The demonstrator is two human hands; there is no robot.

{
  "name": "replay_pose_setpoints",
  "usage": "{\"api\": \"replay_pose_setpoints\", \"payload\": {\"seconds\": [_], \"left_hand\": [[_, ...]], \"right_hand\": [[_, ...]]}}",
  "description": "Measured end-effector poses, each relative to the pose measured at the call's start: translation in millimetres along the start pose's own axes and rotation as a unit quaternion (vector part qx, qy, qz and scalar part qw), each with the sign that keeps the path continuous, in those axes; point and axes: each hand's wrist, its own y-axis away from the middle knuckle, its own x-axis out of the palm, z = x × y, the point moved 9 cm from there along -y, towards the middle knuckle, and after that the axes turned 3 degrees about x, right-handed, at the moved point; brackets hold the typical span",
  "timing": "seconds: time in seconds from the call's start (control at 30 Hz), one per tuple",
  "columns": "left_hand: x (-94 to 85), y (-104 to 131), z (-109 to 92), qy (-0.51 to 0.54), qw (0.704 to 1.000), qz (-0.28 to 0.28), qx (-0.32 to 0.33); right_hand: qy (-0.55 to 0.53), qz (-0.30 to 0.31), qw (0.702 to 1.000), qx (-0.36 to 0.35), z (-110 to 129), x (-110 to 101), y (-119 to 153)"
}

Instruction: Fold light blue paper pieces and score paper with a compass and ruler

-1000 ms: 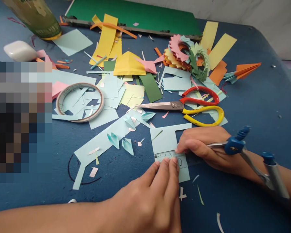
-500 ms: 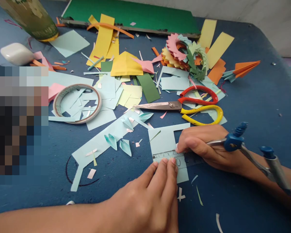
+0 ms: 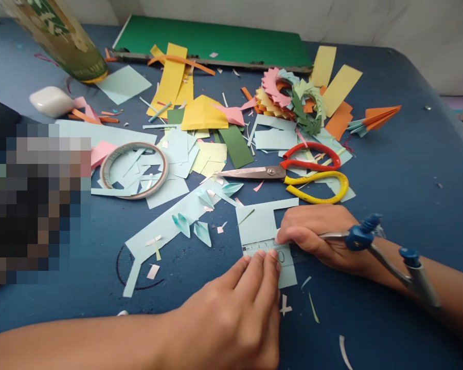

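A light blue paper piece lies on the dark blue table, with a clear plastic ruler across it. My left hand presses its fingertips, held close together, on the ruler. Closed around one leg of a metal drawing compass with blue fittings, my right hand rests at the paper's right edge. The compass's other leg sticks out over my right wrist. Its working tip is hidden by my fingers. Just beyond the paper are scissors with red and yellow handles.
A tape roll lies among light blue scraps at left. Folded-paper rings and an orange paper cone sit at far right. A bottle, a white object and a green board stand farther back. Small folded blue pieces lie left of my hands.
The camera view has tilted slightly, so the table's far objects appear lower. Both hands stay at the ruler and paper, and the compass has swung slightly down and left in the picture.
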Motion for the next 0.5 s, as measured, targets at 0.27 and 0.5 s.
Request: {"api": "replay_pose_setpoints", "payload": {"seconds": [0.27,0.5], "left_hand": [[-4.5,-2.5,-0.4,-0.013,1.000,-0.015,0.018],[0.9,-4.9,4.9,0.106,0.994,0.018,-0.010]], "right_hand": [[-0.024,-0.109,0.993,0.025,3.5,-41.3,10.3],[0.038,-0.080,0.996,0.019,-11.0,-41.2,43.4]]}}
